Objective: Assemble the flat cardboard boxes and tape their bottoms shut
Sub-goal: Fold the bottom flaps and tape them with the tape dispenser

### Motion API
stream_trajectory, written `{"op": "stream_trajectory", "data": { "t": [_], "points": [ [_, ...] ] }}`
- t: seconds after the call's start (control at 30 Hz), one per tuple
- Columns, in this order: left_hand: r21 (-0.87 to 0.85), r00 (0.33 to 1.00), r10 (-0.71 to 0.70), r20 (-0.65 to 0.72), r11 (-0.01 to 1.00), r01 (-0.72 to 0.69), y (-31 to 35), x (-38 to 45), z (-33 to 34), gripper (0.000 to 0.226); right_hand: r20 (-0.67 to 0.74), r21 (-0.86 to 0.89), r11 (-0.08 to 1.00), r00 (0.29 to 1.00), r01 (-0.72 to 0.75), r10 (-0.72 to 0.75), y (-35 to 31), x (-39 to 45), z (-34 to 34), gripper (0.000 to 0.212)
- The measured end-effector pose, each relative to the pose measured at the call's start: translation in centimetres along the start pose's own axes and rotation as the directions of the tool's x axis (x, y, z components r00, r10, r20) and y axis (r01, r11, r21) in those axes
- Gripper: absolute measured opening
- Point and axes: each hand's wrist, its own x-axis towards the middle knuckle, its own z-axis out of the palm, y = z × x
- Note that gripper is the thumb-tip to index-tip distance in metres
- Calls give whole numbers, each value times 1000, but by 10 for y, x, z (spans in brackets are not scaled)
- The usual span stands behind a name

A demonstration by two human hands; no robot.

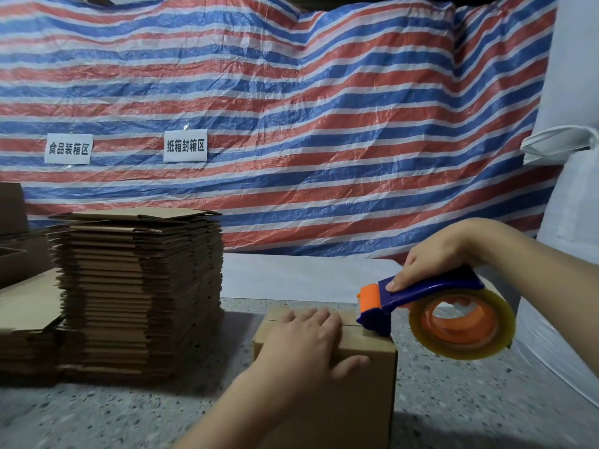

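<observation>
Two bare forearms show, and little else of the person. The left hand [304, 338] enters from about six o'clock, its forearm uncovered as far as the lower edge of the picture, with no sleeve, watch or band. The right hand [437, 254] enters from about four o'clock, its wrist and forearm equally bare up to the right edge. Neither hand wears a glove, and no ring shows on the fingers in sight. The fingernails are short and unpainted (the right thumb's shows most plainly, the left's are blurred).
</observation>
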Motion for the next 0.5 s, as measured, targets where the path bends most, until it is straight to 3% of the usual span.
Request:
{"op": "stream_trajectory", "data": {
  "t": [0.23, 0.37, 0.5],
  "points": [
    [-35, 1000, 13, -17, 999, -13, -5, 1, 6, 84, 13, 76, 997, 1000, 15, -16, 28, -12, -15, 82],
    [-14, 997, 64, -44, 998, -65, -5, 1, 6, 72, 62, 63, 998, 998, -28, 24, 46, -16, -12, 73],
    [-9, 998, 55, -39, 998, -55, -5, 1, 7, 68, 60, 55, 998, 998, -4, 0, 60, -17, -6, 78]
  ]
}}
